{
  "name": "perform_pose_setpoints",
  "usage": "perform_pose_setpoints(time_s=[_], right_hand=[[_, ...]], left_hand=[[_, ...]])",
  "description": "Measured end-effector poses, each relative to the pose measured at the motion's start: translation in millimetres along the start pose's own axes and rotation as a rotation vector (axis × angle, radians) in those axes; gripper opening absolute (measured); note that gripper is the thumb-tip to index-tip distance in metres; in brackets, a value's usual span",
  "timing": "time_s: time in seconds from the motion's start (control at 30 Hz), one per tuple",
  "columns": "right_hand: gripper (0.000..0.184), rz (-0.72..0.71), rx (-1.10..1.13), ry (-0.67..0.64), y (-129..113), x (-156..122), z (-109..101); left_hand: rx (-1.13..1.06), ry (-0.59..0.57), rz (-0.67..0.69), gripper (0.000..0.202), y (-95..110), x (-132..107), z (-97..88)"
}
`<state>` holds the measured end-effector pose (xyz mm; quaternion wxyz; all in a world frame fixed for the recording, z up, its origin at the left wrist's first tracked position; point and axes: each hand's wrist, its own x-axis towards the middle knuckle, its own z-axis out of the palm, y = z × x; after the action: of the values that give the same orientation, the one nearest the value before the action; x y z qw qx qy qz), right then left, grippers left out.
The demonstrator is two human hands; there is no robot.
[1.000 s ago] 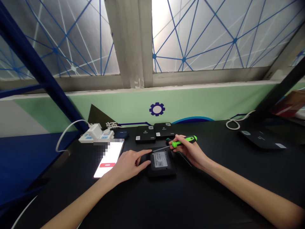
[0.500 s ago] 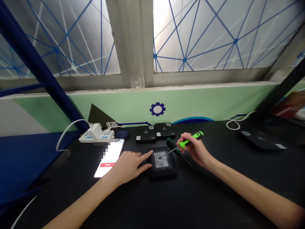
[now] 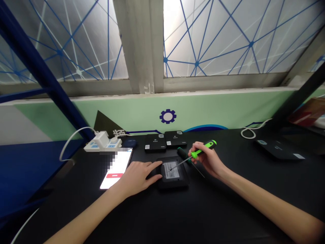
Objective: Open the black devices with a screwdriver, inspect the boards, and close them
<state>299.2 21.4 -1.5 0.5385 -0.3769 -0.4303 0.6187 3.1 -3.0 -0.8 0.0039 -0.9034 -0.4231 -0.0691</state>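
Matte black tabletop [image 3: 228, 206] here, running along under a pale green wall band with a blue gear logo [image 3: 168, 116], and above that frosted windows [image 3: 223, 37] crossed by blue lines. A blue steel frame [image 3: 43, 71] cuts down the upper left.

Middle of the table sits a flat black device [image 3: 175, 183] with a rounded rim and a pale label [image 3: 170, 170] on top. Left hand [image 3: 138, 175] has its fingers spread apart, with the index and thumb at the device's left edge. Right hand [image 3: 207, 159] has its fingers wrapped tight on a green-handled screwdriver [image 3: 203, 148], shaft angled down to the label. Hard to tell from here if the tip is in a screw.

A darker screwdriver [image 3: 183, 154] lies just beside the device. Two black boxes [image 3: 155, 142] sit close behind it, with a lit phone [image 3: 115, 169] left of it, partly pixelated, and a white power strip [image 3: 101, 144] beyond. Another black unit [image 3: 279, 149] lies well off right.
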Motion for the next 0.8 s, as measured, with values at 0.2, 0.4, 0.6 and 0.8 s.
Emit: perform_pose_setpoints(time_s=[0.2, 0.4, 0.6, 0.8], right_hand=[[0.025, -0.011, -0.001, 0.003, -1.3, -0.8, -2.5], [0.025, -0.005, 0.006, 0.016, -1.3, 0.2, -1.6], [0.025, -0.008, 0.002, 0.025, -1.6, 1.2, -2.2], [0.024, -0.009, 0.002, 0.022, -0.7, 1.7, -3.0]], left_hand=[[-0.099, 0.003, 0.143, 0.043, 5.5, -3.3, 2.0], [-0.093, -0.038, 0.181, 0.043, 5.5, -3.5, 2.1], [-0.08, -0.043, 0.194, 0.047, 5.3, -3.9, 1.7], [-0.051, -0.049, 0.204, 0.047, 5.0, -3.9, 3.8]])
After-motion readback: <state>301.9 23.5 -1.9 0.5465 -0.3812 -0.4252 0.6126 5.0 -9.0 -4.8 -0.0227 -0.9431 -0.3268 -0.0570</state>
